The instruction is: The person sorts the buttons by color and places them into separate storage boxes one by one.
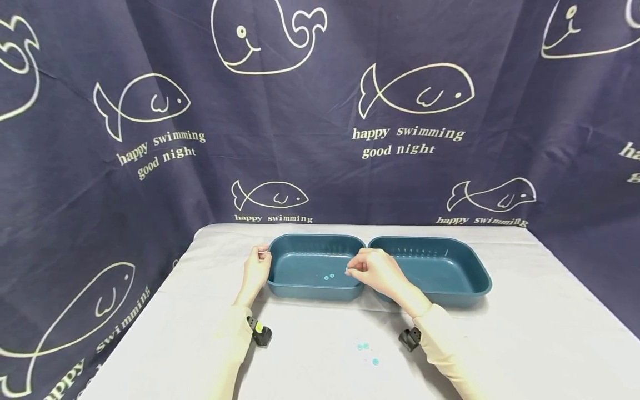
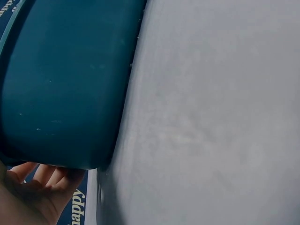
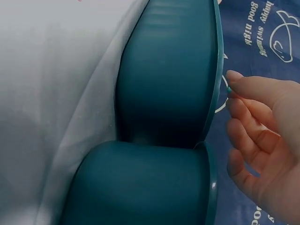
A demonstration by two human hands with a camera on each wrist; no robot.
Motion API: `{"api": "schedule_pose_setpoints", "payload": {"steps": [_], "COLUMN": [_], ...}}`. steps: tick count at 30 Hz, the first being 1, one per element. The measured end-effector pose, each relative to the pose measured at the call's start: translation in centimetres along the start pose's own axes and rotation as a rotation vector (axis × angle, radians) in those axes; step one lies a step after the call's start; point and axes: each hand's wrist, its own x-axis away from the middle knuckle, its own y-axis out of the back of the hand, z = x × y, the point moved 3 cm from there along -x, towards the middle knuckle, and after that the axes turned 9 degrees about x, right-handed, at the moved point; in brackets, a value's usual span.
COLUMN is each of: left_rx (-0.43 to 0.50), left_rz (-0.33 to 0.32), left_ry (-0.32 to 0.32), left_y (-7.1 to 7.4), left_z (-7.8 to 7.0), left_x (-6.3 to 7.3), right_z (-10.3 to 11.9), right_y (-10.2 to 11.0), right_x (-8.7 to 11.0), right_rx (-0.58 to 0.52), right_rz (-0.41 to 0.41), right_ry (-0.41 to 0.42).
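Observation:
Two dark teal plastic bins stand side by side on a white-covered table. My left hand [image 1: 256, 273] holds the left end of the left bin [image 1: 300, 291], its fingers [image 2: 55, 178] against the outer end wall under the rim. Above the right end of that bin, my right hand [image 1: 378, 270] pinches a small teal disc [image 3: 228, 90] between thumb and index finger; most of the disc is hidden by the fingertips. Inside the left bin lie two small teal discs [image 1: 329, 276]. The right bin [image 1: 440, 269] is partly covered by my right hand and forearm in the head view.
Several more small teal discs [image 1: 375, 361] lie on the white tablecloth [image 1: 310, 344] in front of the bins, between my forearms. A dark blue curtain [image 1: 325, 139] with whale and fish drawings hangs behind and beside the table. Each wrist wears a black camera [image 1: 410, 339].

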Motion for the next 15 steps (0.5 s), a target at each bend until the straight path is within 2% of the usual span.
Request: {"api": "schedule_pose_setpoints", "payload": {"steps": [15], "left_rx": [-0.002], "left_rz": [0.009], "left_ry": [0.007], "left_y": [0.1], "left_z": [0.0], "left_x": [0.0], "right_z": [0.4], "right_y": [-0.9], "right_x": [-1.3], "right_rx": [0.022], "right_rz": [0.067], "right_ry": [0.03]}}
